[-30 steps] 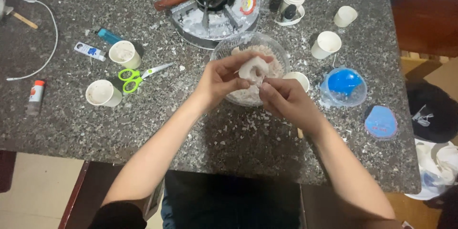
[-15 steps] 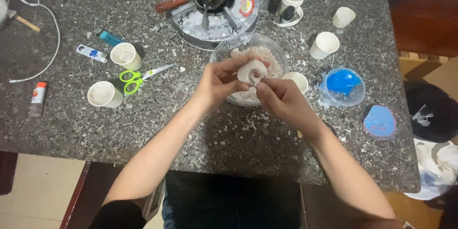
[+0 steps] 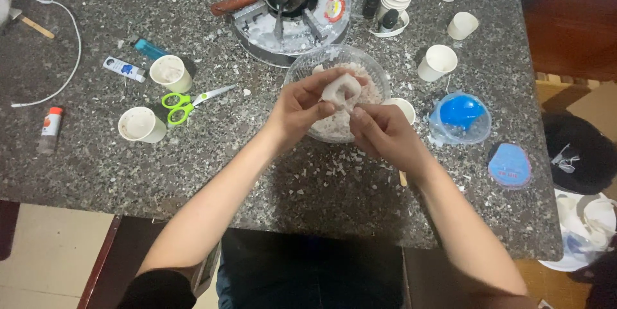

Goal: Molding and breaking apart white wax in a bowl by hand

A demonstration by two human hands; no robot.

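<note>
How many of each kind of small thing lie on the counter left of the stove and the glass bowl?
White paper cups: 2
Green scissors: 1
Blue lighter: 1
Small white tube: 1
Orange-capped stick: 1
White cord: 1
Wooden stick: 1
Total: 8, with the held white piece not counted.

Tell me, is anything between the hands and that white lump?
Nothing visible. Both the left hand and right hand already touch the white lump, holding it just above the clear bowl, with no object between lump and bowl.
</note>
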